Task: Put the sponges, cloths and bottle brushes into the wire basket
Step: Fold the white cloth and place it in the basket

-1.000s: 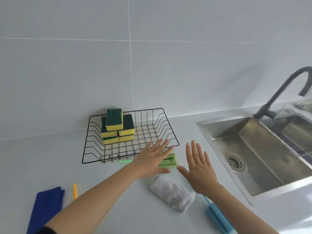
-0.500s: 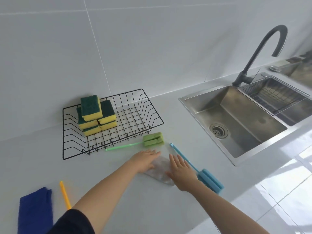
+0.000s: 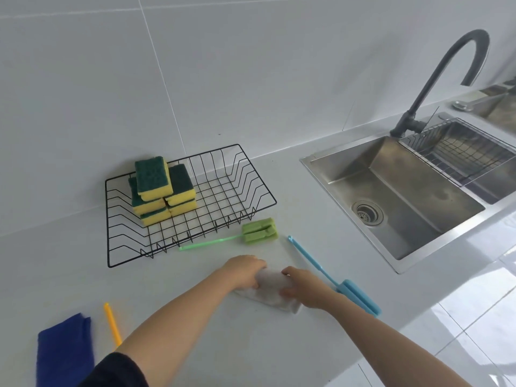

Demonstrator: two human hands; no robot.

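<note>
Both forearms reach forward from the lower edge, and they come close together at the hands. The left hand [image 3: 245, 270] lies palm down with the fingers curled inward. The right hand [image 3: 304, 286] is just beside it, fingers bent and closing, thumb [image 3: 287, 292] turned toward the left hand. A dark sleeve [image 3: 114, 371] covers the left upper arm.

Five yellow-and-green sponges [image 3: 161, 190] sit stacked in the back left of the black wire basket [image 3: 252, 188], left of centre. Below it lie a green bottle brush [image 3: 258, 233], a blue one [image 3: 337, 280], a crumpled white cloth [image 3: 272, 291], an orange handle [image 3: 112, 325] and, lower left, a folded blue cloth [image 3: 65, 347].
</note>
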